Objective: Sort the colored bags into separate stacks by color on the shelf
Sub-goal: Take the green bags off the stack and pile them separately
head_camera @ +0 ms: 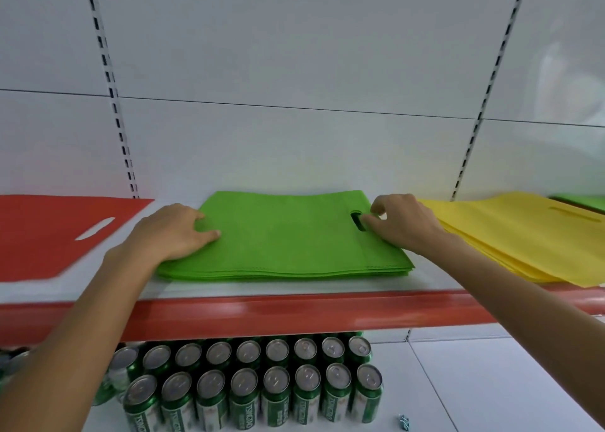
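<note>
shelf (262, 313): green stack (284, 241) lies mid-shelf, between red bags (49, 232) on its left and yellow stack (517, 235) on its right | left hand (173, 232): fingers fairly straight, pressing flat on green stack's left edge | right hand (402, 223): fingers curled, pinching top bag at handle slot (358, 222) | below: green cans (255, 385) in rows

Matt cloth-like green bags (288, 238), glossy red shelf edge (262, 310), shiny metal cans (275, 385).
</note>
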`<state>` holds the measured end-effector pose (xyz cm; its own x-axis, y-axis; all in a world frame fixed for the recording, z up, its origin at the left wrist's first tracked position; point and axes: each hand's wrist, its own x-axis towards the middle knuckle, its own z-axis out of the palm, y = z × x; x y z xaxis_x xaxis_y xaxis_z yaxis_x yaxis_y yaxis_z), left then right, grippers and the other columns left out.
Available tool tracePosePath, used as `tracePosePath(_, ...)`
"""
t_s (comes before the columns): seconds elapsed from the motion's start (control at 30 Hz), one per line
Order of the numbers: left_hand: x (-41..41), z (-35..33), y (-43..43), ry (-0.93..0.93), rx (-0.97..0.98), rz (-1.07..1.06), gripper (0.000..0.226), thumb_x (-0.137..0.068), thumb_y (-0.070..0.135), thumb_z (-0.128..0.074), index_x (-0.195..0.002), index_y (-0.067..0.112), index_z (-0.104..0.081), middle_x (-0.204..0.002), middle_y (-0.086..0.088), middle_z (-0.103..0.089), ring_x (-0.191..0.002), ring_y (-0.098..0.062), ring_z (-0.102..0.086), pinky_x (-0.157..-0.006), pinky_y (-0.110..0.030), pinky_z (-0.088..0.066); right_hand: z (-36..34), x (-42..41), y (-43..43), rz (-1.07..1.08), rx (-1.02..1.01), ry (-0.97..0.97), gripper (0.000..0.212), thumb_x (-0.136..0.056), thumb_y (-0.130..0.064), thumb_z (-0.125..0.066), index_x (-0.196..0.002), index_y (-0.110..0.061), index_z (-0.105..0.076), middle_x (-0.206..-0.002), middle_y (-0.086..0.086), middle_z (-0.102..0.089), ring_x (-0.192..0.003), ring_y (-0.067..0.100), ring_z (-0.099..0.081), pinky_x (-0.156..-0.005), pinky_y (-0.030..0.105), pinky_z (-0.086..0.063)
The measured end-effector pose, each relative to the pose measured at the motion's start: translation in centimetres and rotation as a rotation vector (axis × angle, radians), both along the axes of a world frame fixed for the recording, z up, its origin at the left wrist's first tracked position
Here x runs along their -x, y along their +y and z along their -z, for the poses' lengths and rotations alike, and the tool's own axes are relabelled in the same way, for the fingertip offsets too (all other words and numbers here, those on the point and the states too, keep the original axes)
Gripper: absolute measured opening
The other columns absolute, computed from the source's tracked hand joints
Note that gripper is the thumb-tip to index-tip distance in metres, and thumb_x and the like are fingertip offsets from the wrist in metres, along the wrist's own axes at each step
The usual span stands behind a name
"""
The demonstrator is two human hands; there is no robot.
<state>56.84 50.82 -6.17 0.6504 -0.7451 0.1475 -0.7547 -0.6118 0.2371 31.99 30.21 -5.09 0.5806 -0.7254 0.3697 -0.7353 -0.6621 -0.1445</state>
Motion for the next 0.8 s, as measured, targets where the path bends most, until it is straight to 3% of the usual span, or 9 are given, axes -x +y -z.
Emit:
tracePosePath(0.17,4.1,-1.7,-2.4,-0.051,0.203,0.073,0.058,-0.087,0.05,-0.052,-0.135,0.018,-0.048,-0.142,-0.009,-0.045,-0.13,-0.029,-0.042,-0.106,-0.041,-0.035,-2.0,3.8,-2.1,0.008,0.092,-0.193,0.032,-0.091,-0.036,-0.054,-0.115,-0.017,-0.062,-0.119,0.0,-0.063,-0.108,0.024,-0.057,-0.084,0.034,-0.043)
tracePosePath(0.37,12.2,-2.9,-9.2,-0.062,0.275,0.268,0.052,-0.087,0.048,-0.053,-0.131,0.019,-0.052,-0.14,-0.003,-0.047,-0.129,-0.025,-0.042,-0.107,-0.039,-0.034,-3.2,12.9,-7.5,0.139,0.09,-0.258,0.032,-0.09,-0.032,-0.057,-0.116,-0.014,-0.062,-0.117,0.002,-0.064,-0.106,0.025,-0.058,-0.08,0.033,-0.043)
tracePosePath(0.6,23.6,-2.5,-19.1,-0.037,0.305,0.35,0.05,-0.086,0.045,-0.056,-0.128,0.018,-0.056,-0.137,-0.004,-0.05,-0.127,-0.023,-0.045,-0.106,-0.034,-0.034,-2.6,25.8,-16.4,0.226,0.085,-0.241,0.031,-0.092,-0.041,-0.053,-0.104,-0.015,-0.067,-0.11,0.005,-0.067,-0.1,0.026,-0.061,-0.077,0.035,-0.047)
tracePosePath(0.8,32.8,-3.2,-25.8,0.009,0.301,0.322,0.053,-0.087,0.05,-0.051,-0.133,0.022,-0.05,-0.141,-0.001,-0.045,-0.129,-0.022,-0.042,-0.106,-0.041,-0.035,-3.3,34.8,-23.3,0.226,0.103,-0.138,0.03,-0.093,-0.037,-0.051,-0.11,-0.015,-0.064,-0.116,0.003,-0.064,-0.103,0.025,-0.059,-0.077,0.034,-0.046)
